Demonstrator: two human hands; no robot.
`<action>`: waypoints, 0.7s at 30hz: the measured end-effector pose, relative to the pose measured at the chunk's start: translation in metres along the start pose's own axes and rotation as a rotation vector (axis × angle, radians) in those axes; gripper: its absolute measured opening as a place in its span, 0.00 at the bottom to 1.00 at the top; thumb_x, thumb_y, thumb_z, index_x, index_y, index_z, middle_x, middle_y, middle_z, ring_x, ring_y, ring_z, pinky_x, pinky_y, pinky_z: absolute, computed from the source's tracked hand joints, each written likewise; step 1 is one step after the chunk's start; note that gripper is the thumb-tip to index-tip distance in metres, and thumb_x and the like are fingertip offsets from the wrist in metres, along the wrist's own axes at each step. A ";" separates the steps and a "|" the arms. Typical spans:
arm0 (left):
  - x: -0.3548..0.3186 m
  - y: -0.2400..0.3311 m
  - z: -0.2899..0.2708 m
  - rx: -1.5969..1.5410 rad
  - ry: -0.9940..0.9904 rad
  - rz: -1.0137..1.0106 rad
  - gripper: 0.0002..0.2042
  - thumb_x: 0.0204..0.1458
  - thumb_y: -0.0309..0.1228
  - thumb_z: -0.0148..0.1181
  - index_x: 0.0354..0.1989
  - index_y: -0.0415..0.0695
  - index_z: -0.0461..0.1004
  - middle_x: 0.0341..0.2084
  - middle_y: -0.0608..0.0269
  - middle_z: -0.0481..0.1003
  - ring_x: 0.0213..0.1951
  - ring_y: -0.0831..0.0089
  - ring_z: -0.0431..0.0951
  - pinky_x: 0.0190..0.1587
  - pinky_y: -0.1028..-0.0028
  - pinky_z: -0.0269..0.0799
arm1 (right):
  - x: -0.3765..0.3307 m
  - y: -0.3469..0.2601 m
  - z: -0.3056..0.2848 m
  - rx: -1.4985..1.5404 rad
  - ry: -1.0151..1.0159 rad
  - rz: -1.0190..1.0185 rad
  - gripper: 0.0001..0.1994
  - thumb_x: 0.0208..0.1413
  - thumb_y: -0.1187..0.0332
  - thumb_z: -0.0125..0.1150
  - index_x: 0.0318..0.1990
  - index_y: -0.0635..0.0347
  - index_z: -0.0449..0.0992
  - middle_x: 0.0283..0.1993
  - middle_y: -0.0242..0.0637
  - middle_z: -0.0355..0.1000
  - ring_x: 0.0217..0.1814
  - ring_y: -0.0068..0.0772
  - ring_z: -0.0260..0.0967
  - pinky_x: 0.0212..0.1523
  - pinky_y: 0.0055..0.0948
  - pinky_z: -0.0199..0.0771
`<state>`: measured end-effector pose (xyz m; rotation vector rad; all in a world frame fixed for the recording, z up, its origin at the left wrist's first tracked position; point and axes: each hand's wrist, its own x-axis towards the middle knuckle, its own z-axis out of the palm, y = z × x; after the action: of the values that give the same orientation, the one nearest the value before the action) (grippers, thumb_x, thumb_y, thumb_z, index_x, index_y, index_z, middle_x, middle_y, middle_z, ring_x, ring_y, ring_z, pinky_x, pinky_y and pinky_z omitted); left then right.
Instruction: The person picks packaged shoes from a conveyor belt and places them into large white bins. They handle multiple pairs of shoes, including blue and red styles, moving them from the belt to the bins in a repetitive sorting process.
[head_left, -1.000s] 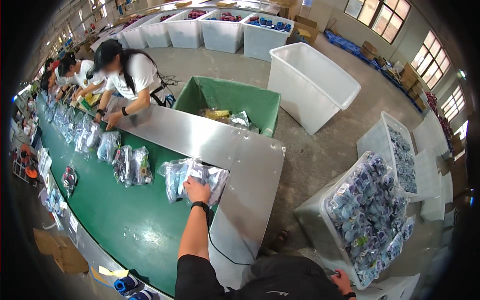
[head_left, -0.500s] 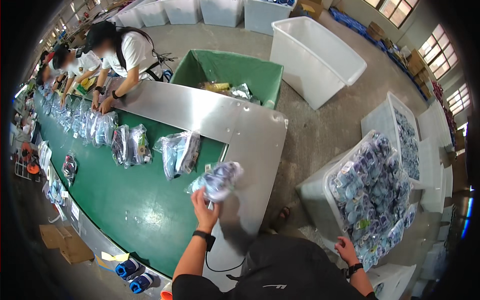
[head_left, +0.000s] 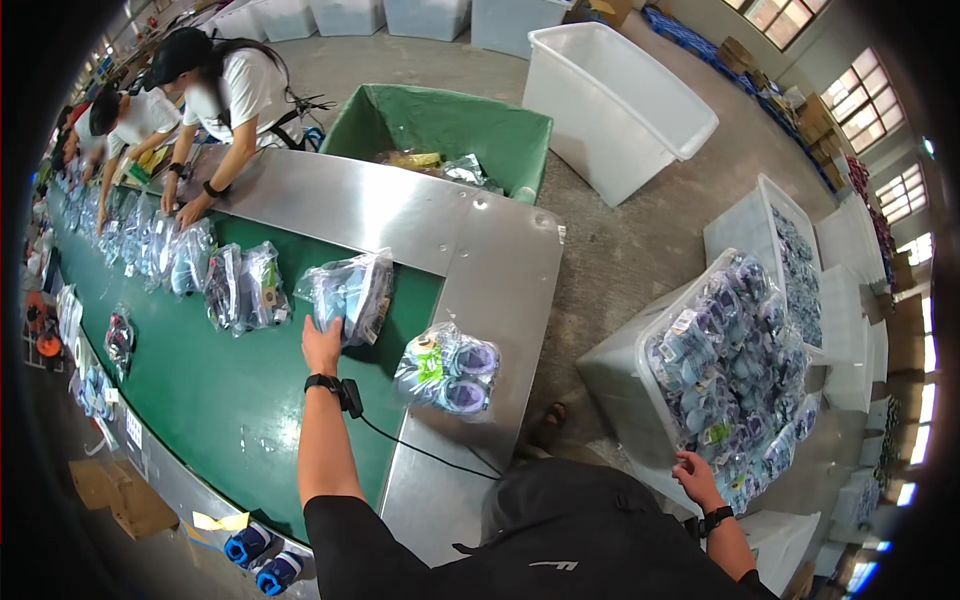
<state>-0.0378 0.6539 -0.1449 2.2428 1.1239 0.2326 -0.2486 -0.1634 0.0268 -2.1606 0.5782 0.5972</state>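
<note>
While my left hand (head_left: 321, 350) touches the bagged shoes (head_left: 355, 292), fingers parted, hold uncertain, I should squeeze their solid middle; my right hand (head_left: 699, 481) has half-curled, seemingly empty fingers.

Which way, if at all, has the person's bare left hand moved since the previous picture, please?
Yes: against the flat silver metal ledge, the left hand has moved leftward and forward, to a clear plastic shoe bag on the green belt.

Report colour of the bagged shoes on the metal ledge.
Bagged shoes: pale blue with purple openings, best seen in the head view.
</note>
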 end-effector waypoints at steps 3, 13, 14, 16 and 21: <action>-0.008 0.004 0.018 -0.039 -0.094 -0.091 0.45 0.46 0.45 0.74 0.69 0.30 0.62 0.61 0.36 0.72 0.62 0.46 0.73 0.67 0.59 0.64 | -0.016 0.013 0.006 -0.059 0.015 0.032 0.21 0.58 0.68 0.66 0.58 0.65 0.75 0.39 0.38 0.79 0.41 0.28 0.78 0.45 0.29 0.78; -0.107 -0.017 0.021 -0.704 -0.098 -0.069 0.41 0.38 0.24 0.75 0.63 0.29 0.61 0.58 0.47 0.63 0.60 0.57 0.67 0.64 0.62 0.65 | 0.009 -0.040 0.029 0.026 -0.078 -0.017 0.16 0.60 0.67 0.66 0.54 0.63 0.78 0.41 0.35 0.78 0.42 0.24 0.76 0.46 0.27 0.77; -0.129 -0.019 0.015 -0.771 -0.104 -0.144 0.43 0.37 0.21 0.75 0.65 0.31 0.59 0.60 0.48 0.59 0.62 0.57 0.64 0.66 0.61 0.62 | 0.020 -0.067 0.032 -0.041 -0.094 -0.107 0.17 0.61 0.67 0.66 0.55 0.63 0.78 0.41 0.35 0.78 0.42 0.23 0.75 0.47 0.27 0.76; -0.179 -0.023 -0.005 -0.653 0.039 0.115 0.38 0.38 0.19 0.73 0.62 0.37 0.61 0.59 0.52 0.59 0.62 0.57 0.63 0.66 0.60 0.61 | 0.038 -0.125 0.041 -0.119 -0.137 -0.255 0.18 0.62 0.67 0.65 0.56 0.64 0.76 0.42 0.34 0.78 0.42 0.23 0.74 0.47 0.26 0.75; -0.283 -0.048 -0.064 -0.469 0.074 0.230 0.20 0.47 0.17 0.66 0.46 0.43 0.65 0.51 0.54 0.62 0.55 0.60 0.67 0.48 0.66 0.73 | 0.079 -0.246 0.090 -0.079 -0.393 -0.509 0.17 0.64 0.68 0.63 0.58 0.65 0.75 0.42 0.32 0.78 0.42 0.20 0.74 0.47 0.24 0.75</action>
<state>-0.2720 0.4853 -0.0905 1.9448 0.7467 0.6111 -0.0631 0.0329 0.0718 -2.0700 -0.2064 0.7351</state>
